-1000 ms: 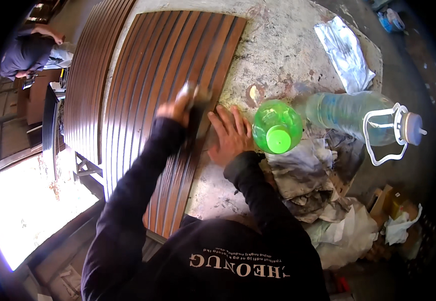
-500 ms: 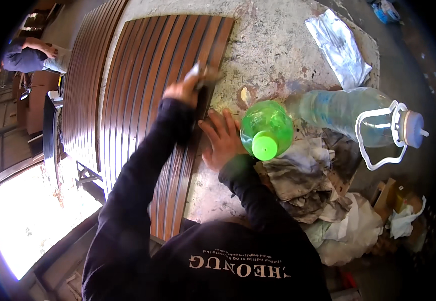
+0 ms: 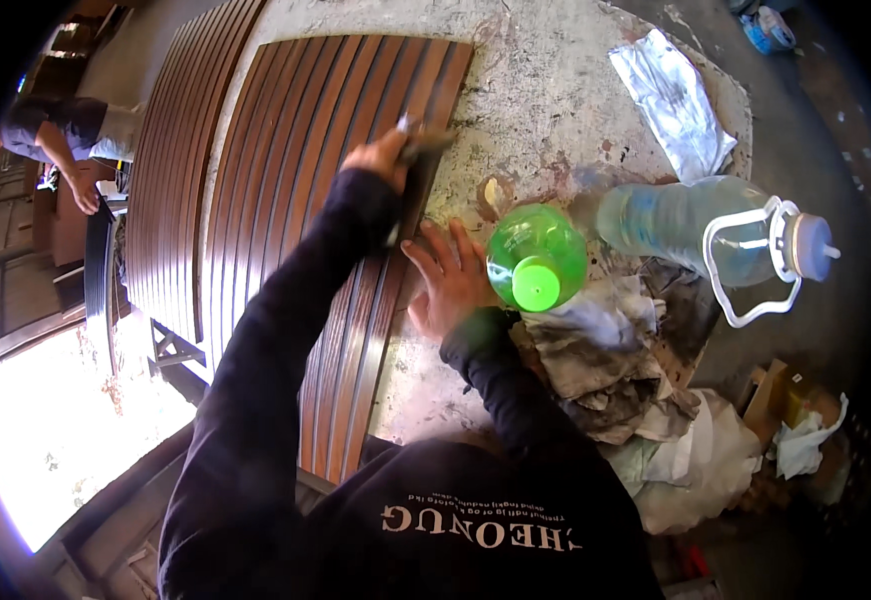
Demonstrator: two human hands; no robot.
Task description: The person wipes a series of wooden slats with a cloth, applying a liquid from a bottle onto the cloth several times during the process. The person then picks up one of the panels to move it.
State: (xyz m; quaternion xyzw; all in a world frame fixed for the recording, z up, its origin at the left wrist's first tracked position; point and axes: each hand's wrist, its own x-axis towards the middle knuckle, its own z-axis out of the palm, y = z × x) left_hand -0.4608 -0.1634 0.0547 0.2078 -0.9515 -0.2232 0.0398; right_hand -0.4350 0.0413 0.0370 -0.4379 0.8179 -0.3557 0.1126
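Observation:
A brown slatted panel [image 3: 305, 130] with dark grooves lies on the stained tabletop [image 3: 525, 90]. My left hand [image 3: 379, 160] is closed over a small greyish, cloth-like piece [image 3: 427, 141] at the panel's right part; motion blur hides its exact kind. Beside the panel's right edge my right hand [image 3: 450, 280] rests with fingers spread, holding nothing. Just right of it stands a green bottle [image 3: 545, 240] with a green cap, apart from the fingertips.
A second slatted panel [image 3: 180, 190] lies to the left. At right are a large clear bottle [image 3: 655, 225] with a white handle, a silvery crumpled sheet [image 3: 670, 105] and stained rags [image 3: 605, 350]. Far left, another person [image 3: 55, 130] bends beside a dark board [image 3: 98, 260].
My left hand has moved slightly up and to the right along the panel with the greyish piece. My right hand stays almost put. The other person's arm has come down.

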